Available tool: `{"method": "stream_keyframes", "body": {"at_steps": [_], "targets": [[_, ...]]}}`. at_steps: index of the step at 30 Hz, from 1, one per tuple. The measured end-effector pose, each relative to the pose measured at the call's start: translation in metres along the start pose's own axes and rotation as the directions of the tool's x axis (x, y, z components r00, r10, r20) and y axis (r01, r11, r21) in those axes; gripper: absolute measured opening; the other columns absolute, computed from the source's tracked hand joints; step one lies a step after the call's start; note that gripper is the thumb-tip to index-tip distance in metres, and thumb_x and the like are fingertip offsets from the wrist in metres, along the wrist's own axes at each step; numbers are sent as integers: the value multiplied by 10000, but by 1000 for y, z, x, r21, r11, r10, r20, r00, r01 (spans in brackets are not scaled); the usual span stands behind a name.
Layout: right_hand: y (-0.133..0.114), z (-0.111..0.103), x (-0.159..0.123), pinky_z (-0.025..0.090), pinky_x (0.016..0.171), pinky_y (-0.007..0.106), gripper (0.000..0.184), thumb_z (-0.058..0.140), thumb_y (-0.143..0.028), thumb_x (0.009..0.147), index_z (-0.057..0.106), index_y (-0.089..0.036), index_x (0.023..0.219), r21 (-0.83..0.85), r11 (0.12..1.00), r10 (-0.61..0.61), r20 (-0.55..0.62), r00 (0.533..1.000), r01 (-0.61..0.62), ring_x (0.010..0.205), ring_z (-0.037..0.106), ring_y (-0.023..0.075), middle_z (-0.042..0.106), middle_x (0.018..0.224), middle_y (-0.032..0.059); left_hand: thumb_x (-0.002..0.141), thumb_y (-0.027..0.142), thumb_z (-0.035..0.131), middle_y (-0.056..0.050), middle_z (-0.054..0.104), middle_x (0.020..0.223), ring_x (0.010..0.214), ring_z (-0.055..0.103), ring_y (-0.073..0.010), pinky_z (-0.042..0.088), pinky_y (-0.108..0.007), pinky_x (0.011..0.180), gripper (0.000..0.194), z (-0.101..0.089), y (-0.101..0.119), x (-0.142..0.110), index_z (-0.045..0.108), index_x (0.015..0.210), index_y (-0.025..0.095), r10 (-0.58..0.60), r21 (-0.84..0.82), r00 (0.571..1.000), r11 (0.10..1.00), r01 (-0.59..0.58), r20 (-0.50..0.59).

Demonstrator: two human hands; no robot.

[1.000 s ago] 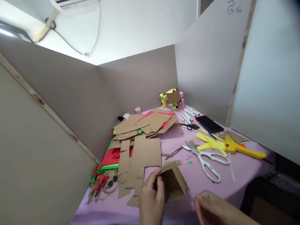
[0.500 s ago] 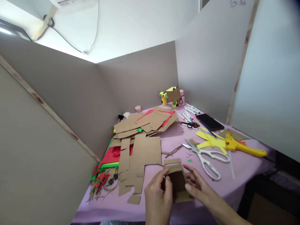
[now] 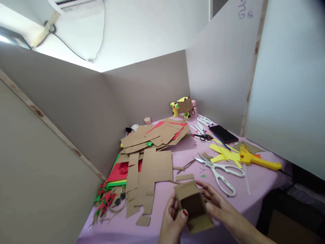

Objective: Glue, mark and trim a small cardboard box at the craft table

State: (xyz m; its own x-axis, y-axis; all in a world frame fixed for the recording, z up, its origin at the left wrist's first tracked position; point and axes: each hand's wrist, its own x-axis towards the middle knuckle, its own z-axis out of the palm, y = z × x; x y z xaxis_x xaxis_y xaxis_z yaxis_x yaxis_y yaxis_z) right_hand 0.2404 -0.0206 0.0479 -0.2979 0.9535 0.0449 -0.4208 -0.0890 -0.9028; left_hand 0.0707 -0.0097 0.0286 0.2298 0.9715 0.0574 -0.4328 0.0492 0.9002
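A small open cardboard box (image 3: 194,208) sits between both hands near the front edge of the purple table (image 3: 177,152). My left hand (image 3: 172,222) grips its left wall, thumb over the rim with a red nail showing. My right hand (image 3: 219,206) presses against the box's right side with fingers curled round it. The box's open side faces up towards me.
Cardboard sheets and strips (image 3: 152,159) lie left of the box over red and green paper (image 3: 119,171). White scissors (image 3: 220,171), a yellow glue gun (image 3: 256,161), yellow paper, a phone (image 3: 223,134), markers and small black scissors (image 3: 203,136) lie to the right. Grey partition walls enclose the table.
My right hand came in from the lower right and took hold of the box's right side. The box turned so its opening faces me more, and it shifted slightly nearer.
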Motion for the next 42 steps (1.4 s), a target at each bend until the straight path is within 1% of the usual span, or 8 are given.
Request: {"method": "stream_keyframes", "body": {"at_steps": [8,14,19,24,30,34,37,42], "targets": [[3,-1,3,375,1011,405,653,733,-566,705,530,-242,1234,-36,998,43,-26,999,-44,1165,547,274,621,1220,105,694,413,768,-139,677,1178,1217,526,-329,346,-453,1043,538,2,-6,-5,632,1178,222,-67,-234,997,969,74,41],[24,-16,10,418,979,419,686,724,-607,684,551,-233,1232,-62,997,43,-48,998,-46,1177,545,307,628,1203,121,638,439,802,-146,656,1206,1223,513,-354,355,-466,1035,596,2,-8,-5,637,1158,199,-108,-245,994,964,107,6],[30,-24,12,404,1004,406,662,715,-600,700,547,-231,1224,-86,993,74,-35,997,-77,1186,540,299,623,1205,123,609,386,834,-150,703,1105,1172,560,-341,370,-466,1019,535,5,-9,-4,676,1079,187,-119,-286,992,952,106,-29],[34,-21,14,491,844,367,696,651,-667,721,486,-238,1243,-89,990,101,-51,994,-105,1078,605,283,619,1123,108,707,412,763,-142,725,1061,1123,600,-330,439,-462,954,427,2,-4,-5,684,1061,186,-190,-302,979,940,159,-76],[40,-17,18,490,731,318,672,640,-648,748,490,-209,1234,-151,984,73,-130,989,-92,912,629,224,602,1036,79,731,465,731,-123,743,1030,1055,643,-313,475,-441,918,435,4,10,-7,684,1066,192,-323,-314,927,914,255,-190],[39,-17,20,500,641,304,701,598,-699,739,499,-198,1219,-235,970,32,-157,987,-69,852,636,220,608,1011,88,697,447,762,-131,741,1040,1065,638,-327,480,-451,910,464,-1,13,-2,682,1070,182,-368,-321,907,901,293,-205],[32,-18,21,527,705,337,682,584,-700,744,533,-183,1186,-346,938,-20,-149,989,-33,869,647,230,635,1026,110,660,413,799,-139,728,1079,1086,626,-342,476,-462,911,499,-8,12,5,669,1085,188,-361,-309,906,907,286,-222],[5,-36,18,516,825,381,485,484,-554,873,563,-175,1166,-628,779,-158,-203,966,-5,945,635,243,658,1053,127,674,336,808,-107,722,1106,1095,625,-331,459,-464,933,500,-14,16,16,634,1132,237,-412,-336,873,887,318,-261]]}}
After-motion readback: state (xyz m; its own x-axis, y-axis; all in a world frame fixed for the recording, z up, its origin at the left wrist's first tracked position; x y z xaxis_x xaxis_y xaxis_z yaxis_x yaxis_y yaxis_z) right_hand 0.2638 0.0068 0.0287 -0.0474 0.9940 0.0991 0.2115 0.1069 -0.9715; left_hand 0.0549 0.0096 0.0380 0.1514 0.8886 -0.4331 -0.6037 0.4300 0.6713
